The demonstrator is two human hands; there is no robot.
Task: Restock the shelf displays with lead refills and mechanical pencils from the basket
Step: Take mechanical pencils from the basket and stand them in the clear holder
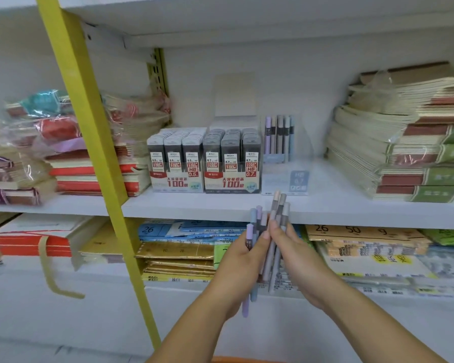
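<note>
Both hands meet just under the shelf edge. The left hand [243,260] curls round a bunch of pastel mechanical pencils [252,221], and the right hand [298,258] grips several more beside them, ends up. At twelve o'clock on the white shelf [194,205] stands a clear pencil display [286,174] with a few pencils at its back. Two full lead refill boxes [205,161], 0.5 and 0.7, sit at eleven. Notebook stacks [404,142] lie at two and a yellow upright [89,127] rises at ten.

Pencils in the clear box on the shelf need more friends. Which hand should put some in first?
Probably the right hand. Its grey pencils point up just below the clear display. The left hand, holding purple pencils, is farther left and would have to cross over.
</note>
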